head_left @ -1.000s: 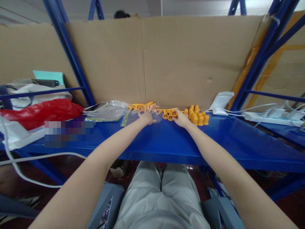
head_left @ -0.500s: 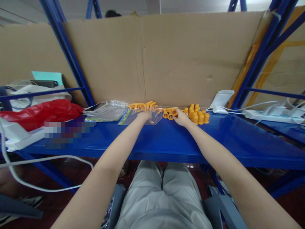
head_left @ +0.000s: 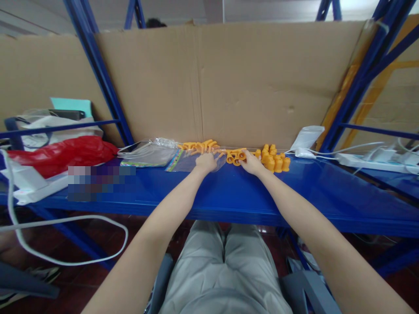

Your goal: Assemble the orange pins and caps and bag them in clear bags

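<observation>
clear bag (head_left: 178,164) and hollow orange pieces (head_left: 230,160) at two hands

the bag lies flat on the blue tabletop (head_left: 238,192) — see-through, with a bright multicoloured strip at its left edge. the left hand (head_left: 206,162) rests over its right part; whether it grips, i cannot tell. the right hand (head_left: 252,164) grasps the round-mouthed, glossy hollow orange pieces — stubby orange pieces (head_left: 277,163) stand just beside it.

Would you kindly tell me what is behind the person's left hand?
Orange pieces lie beyond the left hand, before the cardboard; whatever the hand covers cannot be seen.
</observation>
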Demonstrator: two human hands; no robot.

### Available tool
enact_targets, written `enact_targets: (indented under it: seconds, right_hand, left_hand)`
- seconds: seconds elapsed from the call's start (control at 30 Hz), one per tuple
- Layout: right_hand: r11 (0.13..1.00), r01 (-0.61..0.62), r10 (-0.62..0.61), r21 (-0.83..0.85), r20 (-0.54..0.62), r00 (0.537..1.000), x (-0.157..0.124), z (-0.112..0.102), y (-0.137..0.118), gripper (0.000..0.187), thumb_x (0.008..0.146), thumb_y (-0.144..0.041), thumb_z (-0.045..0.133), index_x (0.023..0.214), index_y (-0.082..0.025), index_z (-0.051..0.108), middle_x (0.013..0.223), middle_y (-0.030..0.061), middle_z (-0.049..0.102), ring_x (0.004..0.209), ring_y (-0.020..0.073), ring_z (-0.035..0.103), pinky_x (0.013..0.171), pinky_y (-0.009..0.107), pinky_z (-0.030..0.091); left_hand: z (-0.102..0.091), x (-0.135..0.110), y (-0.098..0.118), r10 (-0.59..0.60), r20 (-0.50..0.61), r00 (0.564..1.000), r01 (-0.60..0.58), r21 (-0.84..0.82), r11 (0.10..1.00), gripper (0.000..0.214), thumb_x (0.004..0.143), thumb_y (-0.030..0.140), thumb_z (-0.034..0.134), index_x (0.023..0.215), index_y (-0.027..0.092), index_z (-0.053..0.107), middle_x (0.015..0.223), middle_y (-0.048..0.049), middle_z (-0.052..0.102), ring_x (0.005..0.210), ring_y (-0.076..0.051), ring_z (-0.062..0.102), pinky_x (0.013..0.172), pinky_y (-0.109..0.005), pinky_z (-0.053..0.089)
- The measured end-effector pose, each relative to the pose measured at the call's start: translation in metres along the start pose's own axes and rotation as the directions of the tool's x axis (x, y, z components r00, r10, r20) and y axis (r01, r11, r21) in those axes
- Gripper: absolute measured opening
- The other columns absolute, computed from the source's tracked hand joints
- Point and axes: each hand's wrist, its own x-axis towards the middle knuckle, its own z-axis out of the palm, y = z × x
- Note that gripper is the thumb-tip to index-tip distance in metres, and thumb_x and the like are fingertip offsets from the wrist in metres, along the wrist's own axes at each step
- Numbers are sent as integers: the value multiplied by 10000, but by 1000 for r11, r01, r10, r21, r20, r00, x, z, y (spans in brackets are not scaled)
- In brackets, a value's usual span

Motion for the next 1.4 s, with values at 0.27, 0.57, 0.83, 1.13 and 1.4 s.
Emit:
enact_targets:
  seconds: [0.27, 0.57, 0.83, 1.13, 1.4]
  right_hand:
    - [992, -55, 51, -115, -38, 998, -3, -2, -13, 471, 972, -372, 449, 1363, -112, 481, 1308, 226, 644, 1290, 359, 557, 1133, 631, 225]
    - [972, -27, 0, -235, -113, 994, 0, 2, -17, 425, 989, -421, 429, 1234, -101, 564, 1175, 232, 699, 1162, 360, 631, 1083, 589, 257]
    - [975, -55, 29, -214, -124, 992, 1, 0, -17, 376, 976, -416, 451, 1159, -132, 613, 1153, 195, 712, 1133, 333, 644, 1049, 509, 313]
    - [981, -137, 116, -135, -152, 982, 2, -4, -20, 352, 932, -326, 483, 1150, -104, 647, 1152, 197, 717, 1138, 332, 648, 1025, 456, 374]
    - [981, -67, 127, 184, -338, 933, 10, -10, 0, 369, 858, -308, 524, 1152, -142, 672, 1135, 164, 729, 1081, 309, 661, 952, 428, 479]
  left_hand:
    - [2, -5, 19, -55, 1, 998, 55, 35, 998, 615, 897, 597, 511, 1315, 162, 633, 1337, -174, 642, 1260, -328, 592, 1016, -370, 491]
    - [-3, -7, 22, -72, 43, 996, 68, 71, 995, 460, 902, 370, 535, 1265, 119, 667, 1320, -196, 653, 1219, -300, 627, 948, -333, 530]
    - [0, -5, 19, -65, 24, 998, 64, 57, 996, 418, 870, 284, 577, 1251, 137, 672, 1269, -185, 682, 1198, -283, 646, 966, -324, 530]
    - [-1, -6, 15, 2, -98, 995, -2, -4, 1000, 568, 872, 356, 626, 1410, 201, 530, 1418, -140, 588, 1335, -273, 539, 1080, -335, 458]
    - [-2, -5, 13, 101, 30, 994, -101, 1, 995, 439, 842, 235, 621, 1281, 220, 638, 1269, -118, 683, 1206, -275, 636, 969, -313, 527]
